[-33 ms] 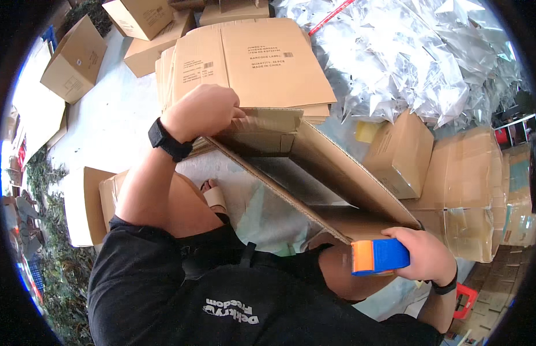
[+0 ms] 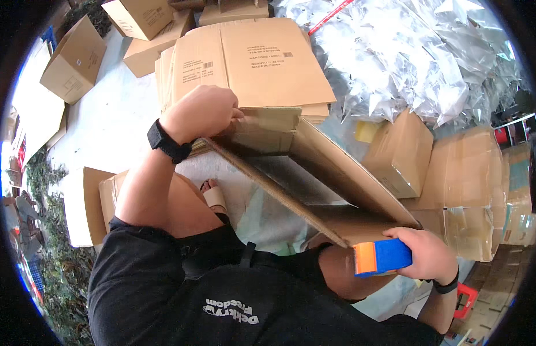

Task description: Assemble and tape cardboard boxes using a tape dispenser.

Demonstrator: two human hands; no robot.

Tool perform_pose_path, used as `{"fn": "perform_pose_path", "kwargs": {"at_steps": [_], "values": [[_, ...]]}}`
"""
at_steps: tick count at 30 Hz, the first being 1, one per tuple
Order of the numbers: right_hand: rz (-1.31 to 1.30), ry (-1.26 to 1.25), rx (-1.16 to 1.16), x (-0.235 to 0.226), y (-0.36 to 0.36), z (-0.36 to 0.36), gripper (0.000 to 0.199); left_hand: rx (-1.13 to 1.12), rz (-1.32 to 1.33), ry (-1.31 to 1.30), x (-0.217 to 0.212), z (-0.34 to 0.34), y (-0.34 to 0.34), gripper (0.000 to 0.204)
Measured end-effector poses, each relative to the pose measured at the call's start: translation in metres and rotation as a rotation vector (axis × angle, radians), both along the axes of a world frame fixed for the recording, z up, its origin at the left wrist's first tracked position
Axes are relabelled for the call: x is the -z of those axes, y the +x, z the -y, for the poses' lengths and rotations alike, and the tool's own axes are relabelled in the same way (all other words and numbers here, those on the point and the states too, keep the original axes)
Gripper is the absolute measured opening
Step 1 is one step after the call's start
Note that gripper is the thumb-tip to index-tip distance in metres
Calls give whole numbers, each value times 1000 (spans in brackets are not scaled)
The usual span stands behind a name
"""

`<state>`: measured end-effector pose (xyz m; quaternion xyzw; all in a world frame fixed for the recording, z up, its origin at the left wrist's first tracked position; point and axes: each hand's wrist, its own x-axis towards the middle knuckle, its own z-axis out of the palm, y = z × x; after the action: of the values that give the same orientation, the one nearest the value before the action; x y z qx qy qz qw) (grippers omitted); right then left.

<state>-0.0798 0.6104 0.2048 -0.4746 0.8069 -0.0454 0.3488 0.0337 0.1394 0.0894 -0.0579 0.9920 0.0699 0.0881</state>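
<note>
Carton point(image 2: 314, 179) spans between both hands, left point(image 2: 201, 112), right point(image 2: 426, 254).

There is one view only, from a fisheye camera on the person's head. It looks steeply down over the chest and both forearms, which enter from the lower edge. The cardboard box point(image 2: 314, 184) held in front of the body is very near and fills the middle. Farther away, toward the top, lie the flat cartons point(image 2: 250, 57) and the pile of silver bags point(image 2: 418, 57) on the floor. Straight edges bend near the dark round rim. No second view shares the scene.
</note>
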Motion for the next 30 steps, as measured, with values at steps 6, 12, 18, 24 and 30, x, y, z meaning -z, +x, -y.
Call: {"fn": "perform_pose_path", "kwargs": {"at_steps": [6, 12, 18, 24, 30], "values": [[184, -63, 359, -17, -27, -29, 72, -20, -137, 27, 17, 35, 9, 26], [-8, -350, 627, 9, -68, -83, 69, -88, -30, 204, -8, 5, 1, 32], [75, -230, 148, 33, -29, 9, 55, 32, -104, 297, -4, -5, -2, 31], [-205, -491, -39, 40, -28, 24, 34, -179, 122, 684, 1, -8, -8, 40], [-129, -661, -75, 62, -43, 78, 26, 202, -409, 839, 15, -44, -25, 57]]}}
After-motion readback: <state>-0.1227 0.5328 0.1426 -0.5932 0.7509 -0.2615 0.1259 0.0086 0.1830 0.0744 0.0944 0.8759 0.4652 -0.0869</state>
